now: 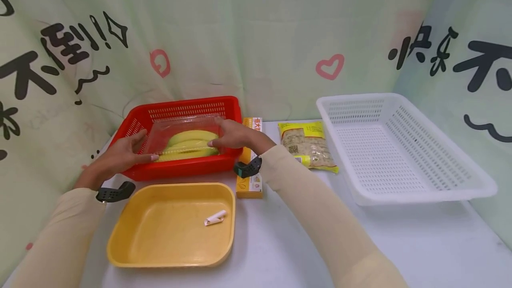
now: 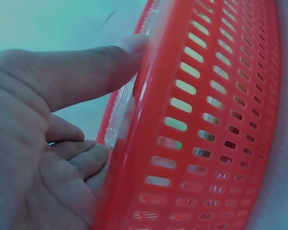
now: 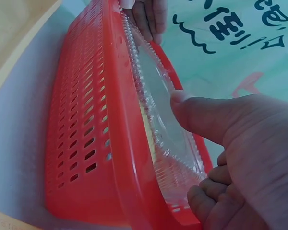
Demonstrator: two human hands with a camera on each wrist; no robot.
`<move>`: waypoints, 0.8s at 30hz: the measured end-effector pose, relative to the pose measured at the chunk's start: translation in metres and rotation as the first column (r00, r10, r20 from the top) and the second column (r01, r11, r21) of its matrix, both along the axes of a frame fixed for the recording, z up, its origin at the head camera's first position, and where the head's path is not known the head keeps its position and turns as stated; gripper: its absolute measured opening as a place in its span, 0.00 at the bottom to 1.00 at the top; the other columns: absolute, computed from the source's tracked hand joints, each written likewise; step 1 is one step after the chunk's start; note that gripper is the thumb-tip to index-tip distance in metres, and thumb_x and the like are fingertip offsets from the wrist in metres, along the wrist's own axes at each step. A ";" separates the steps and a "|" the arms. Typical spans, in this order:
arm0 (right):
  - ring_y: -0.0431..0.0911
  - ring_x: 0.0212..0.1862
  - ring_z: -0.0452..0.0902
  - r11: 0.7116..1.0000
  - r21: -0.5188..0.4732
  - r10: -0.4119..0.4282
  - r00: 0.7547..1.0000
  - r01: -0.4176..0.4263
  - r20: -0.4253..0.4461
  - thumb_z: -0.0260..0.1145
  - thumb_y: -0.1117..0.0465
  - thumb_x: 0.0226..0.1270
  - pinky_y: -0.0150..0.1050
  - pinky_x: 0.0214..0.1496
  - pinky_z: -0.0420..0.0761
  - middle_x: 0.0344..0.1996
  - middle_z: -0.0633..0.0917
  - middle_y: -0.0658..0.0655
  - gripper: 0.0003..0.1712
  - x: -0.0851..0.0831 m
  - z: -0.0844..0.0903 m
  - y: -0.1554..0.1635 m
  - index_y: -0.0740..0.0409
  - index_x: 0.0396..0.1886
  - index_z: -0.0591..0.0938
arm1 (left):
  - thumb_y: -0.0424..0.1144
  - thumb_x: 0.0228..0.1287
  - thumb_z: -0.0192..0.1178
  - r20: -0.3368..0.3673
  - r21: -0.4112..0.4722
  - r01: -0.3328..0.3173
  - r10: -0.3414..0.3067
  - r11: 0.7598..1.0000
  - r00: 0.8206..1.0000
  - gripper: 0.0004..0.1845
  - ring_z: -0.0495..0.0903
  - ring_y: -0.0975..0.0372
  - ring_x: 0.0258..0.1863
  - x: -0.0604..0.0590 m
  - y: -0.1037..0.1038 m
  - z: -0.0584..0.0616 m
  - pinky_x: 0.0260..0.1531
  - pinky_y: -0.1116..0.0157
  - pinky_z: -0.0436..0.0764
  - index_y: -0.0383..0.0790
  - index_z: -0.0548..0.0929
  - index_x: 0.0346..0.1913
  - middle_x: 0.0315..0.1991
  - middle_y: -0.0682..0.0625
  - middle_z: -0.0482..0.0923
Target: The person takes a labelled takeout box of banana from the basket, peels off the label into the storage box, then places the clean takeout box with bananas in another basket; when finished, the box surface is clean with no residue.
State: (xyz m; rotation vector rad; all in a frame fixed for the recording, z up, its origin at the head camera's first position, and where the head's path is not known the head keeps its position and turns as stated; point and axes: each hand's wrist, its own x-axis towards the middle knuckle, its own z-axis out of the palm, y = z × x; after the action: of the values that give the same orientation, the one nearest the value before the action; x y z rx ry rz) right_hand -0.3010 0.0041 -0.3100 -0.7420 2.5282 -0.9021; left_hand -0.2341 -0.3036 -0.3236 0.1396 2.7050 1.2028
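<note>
Head view shows a white table (image 1: pixel 280 243) set against a pale green printed backdrop (image 1: pixel 256 34), and the biggest thing on it is a white slotted basket (image 1: pixel 472 186) at the right, lying well apart from the hands. Left of centre, at the far side, sits a red slotted basket (image 1: pixel 180 170), and inside it a clear plastic clamshell box (image 1: pixel 182 130) with yellow bananas (image 1: pixel 192 137) showing through the lid. Both hands are at that box, one at each short end, which looks like a two-sided grip suited to keeping a flimsy, wide container level. On the left end, the left hand (image 1: pixel 120 154) has its thumb along the top edge and its fingers curled below; the left wrist view shows the thumb (image 2: pixel 86 72) lying over the basket rim against the ridged clear edge. Over on the right end, the right hand (image 1: pixel 236 137) holds likewise, its thumb (image 3: pixel 206 115) pressed on the lid and its fingers tucked under the box's rim. Near the person lies a yellow tray (image 1: pixel 132 234) holding only a small rolled scrap of white paper (image 1: pixel 215 218). Between the baskets lie a yellow packet of food (image 1: pixel 308 143) and, just beside the red basket, an orange and white carton (image 1: pixel 250 186), partly hidden by the right wrist.
</note>
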 end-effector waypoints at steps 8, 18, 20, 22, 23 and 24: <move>0.48 0.70 0.58 0.999 -0.037 0.008 1.000 -0.009 -0.023 0.66 0.53 0.67 0.42 0.60 0.75 0.75 0.58 0.53 0.48 -0.001 -0.003 0.004 0.54 0.79 0.50 | 0.49 0.56 0.71 -0.024 -0.008 -0.017 0.016 1.000 1.000 0.59 0.84 0.52 0.35 0.001 0.003 -0.002 0.36 0.56 0.85 0.42 0.38 0.78 0.65 0.31 0.66; 0.44 0.28 0.70 0.991 -0.136 0.007 0.997 -0.016 -0.071 0.58 0.53 0.72 0.34 0.38 0.81 0.44 0.81 0.61 0.39 0.000 -0.010 0.016 0.56 0.77 0.55 | 0.49 0.56 0.72 -0.036 0.008 0.052 -0.051 0.999 0.998 0.55 0.85 0.52 0.33 -0.002 0.017 0.000 0.34 0.52 0.85 0.50 0.46 0.79 0.50 0.37 0.79; 0.44 0.22 0.65 0.985 -0.174 -0.016 0.998 0.005 -0.061 0.58 0.53 0.73 0.33 0.32 0.79 0.39 0.81 0.61 0.38 0.000 -0.011 0.021 0.57 0.77 0.55 | 0.48 0.56 0.72 -0.039 0.012 0.065 -0.064 0.998 0.997 0.55 0.85 0.51 0.34 -0.003 0.021 0.002 0.34 0.52 0.85 0.52 0.47 0.79 0.49 0.37 0.79; 0.42 0.30 0.72 0.979 -0.202 -0.044 0.997 0.031 -0.057 0.58 0.54 0.73 0.33 0.37 0.82 0.50 0.81 0.60 0.38 -0.001 -0.012 0.026 0.56 0.77 0.55 | 0.48 0.55 0.72 -0.057 -0.013 0.076 -0.077 0.997 0.995 0.55 0.85 0.52 0.33 -0.004 0.024 0.003 0.34 0.53 0.85 0.52 0.46 0.79 0.50 0.37 0.78; 0.43 0.38 0.75 0.977 -0.206 -0.059 0.997 0.046 -0.059 0.58 0.54 0.73 0.34 0.41 0.82 0.56 0.79 0.60 0.38 -0.001 -0.012 0.030 0.57 0.77 0.55 | 0.48 0.56 0.72 -0.066 -0.031 0.080 -0.081 0.996 0.994 0.55 0.84 0.52 0.33 -0.004 0.026 0.004 0.34 0.54 0.85 0.51 0.46 0.79 0.51 0.37 0.78; 0.45 0.46 0.76 0.975 -0.213 -0.075 0.995 0.061 -0.060 0.58 0.54 0.72 0.36 0.46 0.82 0.63 0.74 0.58 0.38 -0.002 -0.013 0.034 0.57 0.77 0.55 | 0.48 0.56 0.72 -0.078 -0.059 0.082 -0.086 0.995 0.993 0.56 0.84 0.53 0.34 -0.005 0.027 0.005 0.34 0.55 0.85 0.51 0.44 0.79 0.55 0.36 0.76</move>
State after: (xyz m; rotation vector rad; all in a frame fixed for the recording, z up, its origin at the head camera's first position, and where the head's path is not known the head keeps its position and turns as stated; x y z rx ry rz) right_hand -0.3032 0.0376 -0.3228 -0.7636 2.5568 -1.2032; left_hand -0.2387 -0.2762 -0.3191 0.2972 2.7683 1.1198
